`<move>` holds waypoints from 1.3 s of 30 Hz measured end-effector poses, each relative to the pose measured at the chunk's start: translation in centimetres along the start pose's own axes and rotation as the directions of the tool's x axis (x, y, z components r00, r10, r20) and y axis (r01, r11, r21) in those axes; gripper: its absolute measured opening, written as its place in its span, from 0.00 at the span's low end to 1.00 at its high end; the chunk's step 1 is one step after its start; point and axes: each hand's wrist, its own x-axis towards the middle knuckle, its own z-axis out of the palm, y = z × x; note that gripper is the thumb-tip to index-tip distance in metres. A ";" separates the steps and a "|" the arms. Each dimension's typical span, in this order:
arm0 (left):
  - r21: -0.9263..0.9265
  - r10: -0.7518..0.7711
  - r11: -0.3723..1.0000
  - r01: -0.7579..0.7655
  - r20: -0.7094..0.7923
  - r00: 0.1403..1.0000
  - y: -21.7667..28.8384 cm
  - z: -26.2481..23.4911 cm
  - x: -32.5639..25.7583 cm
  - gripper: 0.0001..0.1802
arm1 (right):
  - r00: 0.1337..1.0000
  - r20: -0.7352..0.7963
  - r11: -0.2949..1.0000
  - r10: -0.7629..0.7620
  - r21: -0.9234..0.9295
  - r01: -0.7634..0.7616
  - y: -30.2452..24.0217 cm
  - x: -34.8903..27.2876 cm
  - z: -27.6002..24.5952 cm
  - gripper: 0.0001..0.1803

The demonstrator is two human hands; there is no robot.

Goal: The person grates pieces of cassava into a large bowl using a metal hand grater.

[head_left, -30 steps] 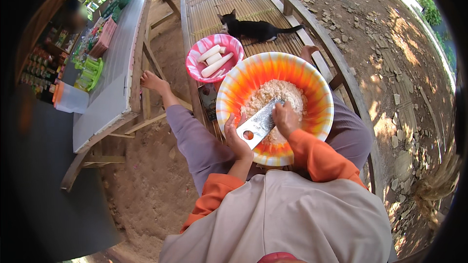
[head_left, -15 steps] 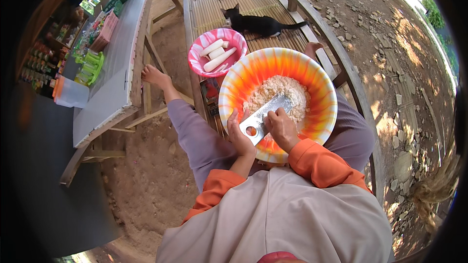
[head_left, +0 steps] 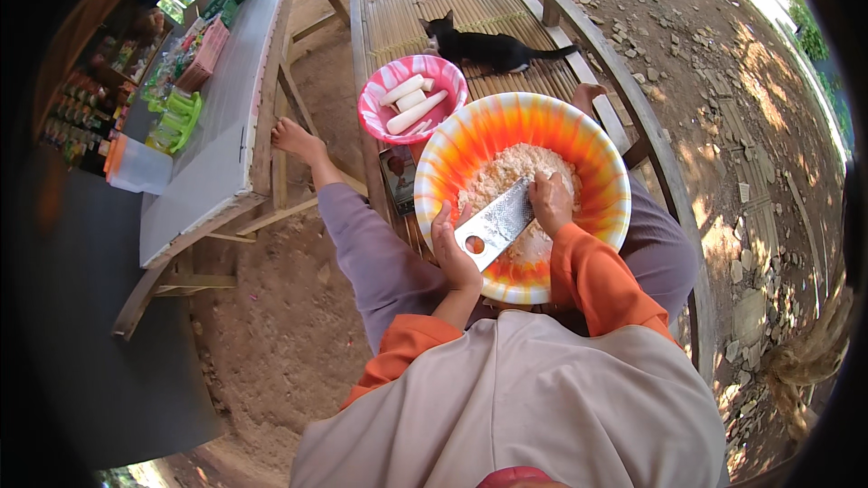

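A metal grater lies slanted over a large orange, yellow and white bowl between my legs. My left hand is closed around its near end, beside the round hole. At the grater's far end my right hand is curled against the rough face; whatever its fingers grip is hidden. Pale, crumbly gratings are heaped in the bowl under and beyond the grater. Just past it to the left, a smaller pink and white bowl holds several peeled white root pieces, which look like cassava.
A black and white cat lies on the bamboo bench beyond the bowls. Beside the pink bowl is a dark, flat, picture-covered item. At left, a table carries a clear tub, a green rack and a pink basket.
My right hand has moved from the middle of the grater up to its far end. My left hand keeps its hold. The view has shifted slightly.
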 end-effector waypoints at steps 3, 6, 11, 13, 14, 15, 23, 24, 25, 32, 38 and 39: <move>-0.059 0.000 0.998 -0.001 -0.018 1.000 -0.1 0.0 0.1 0.22 | 0.999 -0.008 0.999 -0.032 0.014 0.032 -0.6 -0.1 0.5 0.07; -0.072 0.023 0.997 -0.024 -0.017 1.000 -0.6 -0.5 0.3 0.23 | 0.979 0.094 0.982 -0.182 0.061 0.176 -4.3 -3.7 -0.9 0.06; -0.077 0.002 0.997 -0.003 -0.014 1.000 -0.5 -0.4 0.0 0.23 | 0.998 -0.057 0.999 -0.037 0.020 0.038 0.7 0.2 0.7 0.07; -0.087 -0.004 0.996 0.002 -0.017 1.000 -0.8 -0.4 0.3 0.23 | 0.996 -0.075 0.998 -0.055 0.022 0.057 0.8 0.4 0.9 0.07; -0.095 0.001 0.995 -0.002 -0.005 1.000 -0.9 -0.4 0.5 0.23 | 0.994 -0.084 0.998 -0.063 0.023 0.066 1.0 0.2 0.9 0.07; -0.106 0.011 0.994 -0.011 0.001 1.000 -1.1 -0.5 0.8 0.23 | 0.998 -0.033 0.997 -0.060 0.037 0.061 -0.8 -0.9 0.7 0.07; -0.023 0.042 0.999 -0.042 0.026 0.999 -0.7 -0.4 0.4 0.22 | 0.999 -0.034 1.000 0.004 -0.008 -0.005 1.3 0.3 0.6 0.08; -0.025 0.036 0.999 -0.035 0.026 0.999 -0.6 -0.3 0.3 0.22 | 0.999 -0.039 1.000 0.009 0.002 -0.009 1.2 0.5 0.7 0.08; -0.027 0.029 0.999 -0.029 0.025 0.999 -0.5 -0.2 0.2 0.22 | 0.999 -0.043 1.000 0.014 0.012 -0.014 1.2 0.5 0.8 0.08; -0.064 -0.050 0.997 0.047 -0.056 0.997 0.3 0.0 -0.1 0.22 | 0.979 -0.024 0.967 -0.201 0.157 0.203 -3.9 -3.9 -0.5 0.08; -0.059 0.014 0.998 -0.015 -0.017 1.000 -0.7 -0.3 0.1 0.22 | 0.992 -0.111 0.998 -0.064 0.011 0.065 -0.6 0.4 1.7 0.08; -0.086 -0.016 0.996 0.013 -0.043 0.999 -0.8 -0.5 0.4 0.22 | 0.993 -0.057 0.993 -0.104 0.041 0.106 -1.7 -0.4 1.3 0.08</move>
